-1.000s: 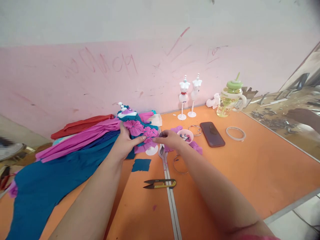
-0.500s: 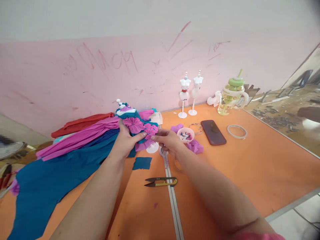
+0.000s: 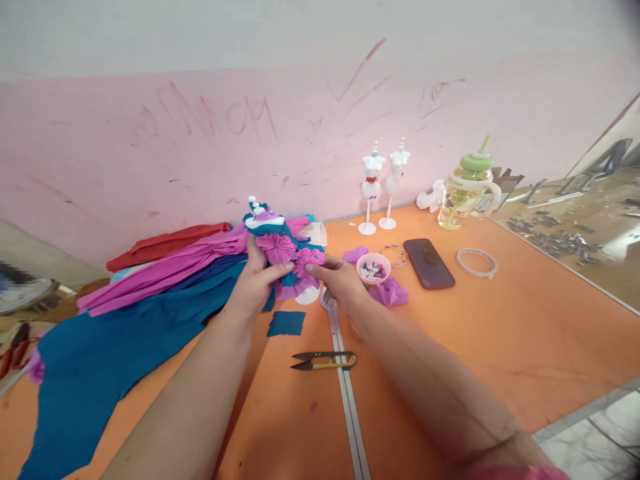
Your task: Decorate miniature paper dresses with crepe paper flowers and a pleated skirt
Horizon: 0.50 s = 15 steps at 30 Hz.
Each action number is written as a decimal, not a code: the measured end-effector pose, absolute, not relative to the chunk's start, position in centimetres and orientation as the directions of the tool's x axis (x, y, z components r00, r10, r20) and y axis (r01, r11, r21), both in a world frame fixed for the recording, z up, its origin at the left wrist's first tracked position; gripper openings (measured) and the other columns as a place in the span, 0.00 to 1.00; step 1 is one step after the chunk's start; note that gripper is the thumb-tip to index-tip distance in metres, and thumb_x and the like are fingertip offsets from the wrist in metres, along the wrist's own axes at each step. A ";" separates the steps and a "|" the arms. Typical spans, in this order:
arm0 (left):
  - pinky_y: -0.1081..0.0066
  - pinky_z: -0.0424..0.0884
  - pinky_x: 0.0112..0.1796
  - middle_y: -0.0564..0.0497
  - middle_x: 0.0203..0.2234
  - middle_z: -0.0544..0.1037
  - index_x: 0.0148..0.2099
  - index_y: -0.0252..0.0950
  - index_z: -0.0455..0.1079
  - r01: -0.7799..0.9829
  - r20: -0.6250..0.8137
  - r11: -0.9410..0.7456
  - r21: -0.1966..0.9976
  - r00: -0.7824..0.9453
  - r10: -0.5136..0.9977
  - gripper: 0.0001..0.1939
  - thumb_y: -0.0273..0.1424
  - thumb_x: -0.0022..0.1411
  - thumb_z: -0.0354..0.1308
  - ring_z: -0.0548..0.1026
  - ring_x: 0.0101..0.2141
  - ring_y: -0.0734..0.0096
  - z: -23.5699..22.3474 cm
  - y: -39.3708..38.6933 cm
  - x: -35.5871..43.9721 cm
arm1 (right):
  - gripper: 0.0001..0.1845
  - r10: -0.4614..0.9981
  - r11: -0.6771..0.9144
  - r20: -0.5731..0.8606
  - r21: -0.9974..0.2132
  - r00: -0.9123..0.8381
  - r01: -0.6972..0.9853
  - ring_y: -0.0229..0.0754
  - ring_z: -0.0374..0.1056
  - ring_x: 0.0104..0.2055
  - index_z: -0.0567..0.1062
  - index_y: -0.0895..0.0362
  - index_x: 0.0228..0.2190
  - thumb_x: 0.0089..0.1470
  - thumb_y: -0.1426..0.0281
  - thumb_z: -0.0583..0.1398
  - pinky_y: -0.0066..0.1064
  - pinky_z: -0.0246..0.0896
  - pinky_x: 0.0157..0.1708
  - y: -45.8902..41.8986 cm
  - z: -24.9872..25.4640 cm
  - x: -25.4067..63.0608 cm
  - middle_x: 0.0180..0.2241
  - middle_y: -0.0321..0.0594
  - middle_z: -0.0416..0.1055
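Note:
My left hand (image 3: pixel 254 283) grips a small white mannequin wearing a teal and magenta dress (image 3: pixel 280 248) with gathered rosettes, thumb pressed against its skirt. My right hand (image 3: pixel 340 280) is closed in a pinch at the dress's right edge, on the magenta rosettes; what the fingertips hold is too small to make out. The mannequin's round white base (image 3: pixel 306 296) shows just below the skirt, over the orange table (image 3: pixel 475 333).
Teal, magenta and red fabric (image 3: pixel 120 320) lies piled at the left. A teal scrap (image 3: pixel 286 323) and thread snips (image 3: pixel 325 361) lie near a metal seam in the table. Two bare mannequins (image 3: pixel 383 187), a pink bowl (image 3: pixel 373 269), phone (image 3: pixel 429 263), rings and a green-lidded bottle (image 3: pixel 467 193) stand behind.
Both hands with the dressed mannequin shifted slightly right and away; my right hand closed in on the skirt's edge. The other person's hand at the far right has left the view.

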<state>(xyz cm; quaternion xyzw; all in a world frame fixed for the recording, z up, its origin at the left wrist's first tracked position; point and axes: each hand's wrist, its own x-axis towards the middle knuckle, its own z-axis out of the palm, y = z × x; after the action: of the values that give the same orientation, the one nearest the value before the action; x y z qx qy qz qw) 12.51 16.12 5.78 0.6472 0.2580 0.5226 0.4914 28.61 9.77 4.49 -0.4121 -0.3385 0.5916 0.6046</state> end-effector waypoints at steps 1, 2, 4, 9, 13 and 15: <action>0.57 0.64 0.58 0.52 0.57 0.69 0.60 0.47 0.58 -0.233 0.423 -0.361 0.903 0.335 0.842 0.34 0.28 0.53 0.66 0.64 0.60 0.58 5.8 16.2 12.4 | 0.24 0.994 -0.046 -0.085 -0.902 0.072 -0.430 0.34 0.64 0.27 0.79 0.59 0.34 0.36 0.57 0.72 0.26 0.59 0.26 9.8 4.4 28.7 0.29 0.37 0.74; 0.57 0.64 0.58 0.52 0.56 0.70 0.58 0.47 0.61 -0.263 0.421 -0.344 0.902 0.344 0.840 0.32 0.27 0.53 0.66 0.64 0.60 0.58 5.9 16.3 12.3 | 0.24 0.993 -0.052 -0.092 -0.906 0.075 -0.421 0.33 0.61 0.25 0.79 0.59 0.33 0.36 0.57 0.72 0.26 0.56 0.24 9.9 4.3 28.8 0.26 0.36 0.72; 0.58 0.65 0.57 0.52 0.53 0.72 0.56 0.46 0.64 -0.272 0.419 -0.338 0.901 0.344 0.840 0.29 0.27 0.53 0.66 0.66 0.59 0.57 6.1 16.6 12.0 | 0.22 0.991 -0.057 -0.100 -0.915 0.086 -0.400 0.31 0.55 0.21 0.79 0.60 0.33 0.38 0.57 0.71 0.25 0.50 0.20 10.0 4.0 28.8 0.22 0.33 0.68; 0.60 0.68 0.54 0.51 0.51 0.74 0.55 0.45 0.68 -0.132 0.442 -0.422 0.897 0.301 0.845 0.29 0.29 0.50 0.70 0.69 0.55 0.56 6.5 16.9 11.7 | 0.19 0.988 -0.052 -0.100 -0.931 0.116 -0.361 0.29 0.49 0.19 0.77 0.60 0.30 0.42 0.57 0.68 0.24 0.45 0.19 10.3 3.4 28.5 0.20 0.31 0.64; 0.58 0.69 0.52 0.50 0.48 0.75 0.54 0.43 0.69 -0.035 0.433 -0.443 0.896 0.294 0.852 0.28 0.33 0.50 0.71 0.72 0.52 0.55 6.6 16.8 11.8 | 0.20 0.991 -0.037 -0.079 -0.935 0.104 -0.352 0.29 0.52 0.21 0.78 0.60 0.32 0.43 0.56 0.68 0.24 0.49 0.21 10.3 3.5 28.5 0.23 0.33 0.67; 0.57 0.70 0.52 0.49 0.48 0.76 0.54 0.43 0.70 -0.020 0.420 -0.433 0.901 0.291 0.860 0.27 0.34 0.51 0.70 0.73 0.50 0.54 6.6 16.8 11.7 | 0.22 0.996 -0.029 -0.058 -0.936 0.075 -0.350 0.29 0.53 0.21 0.78 0.60 0.33 0.42 0.56 0.69 0.24 0.50 0.21 10.2 3.7 28.8 0.25 0.34 0.69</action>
<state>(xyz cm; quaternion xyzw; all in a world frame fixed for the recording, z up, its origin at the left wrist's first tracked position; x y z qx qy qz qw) 11.67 16.76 6.64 0.6769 0.3099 0.5082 0.4329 28.78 10.17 3.68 -0.4351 -0.3711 0.5701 0.5899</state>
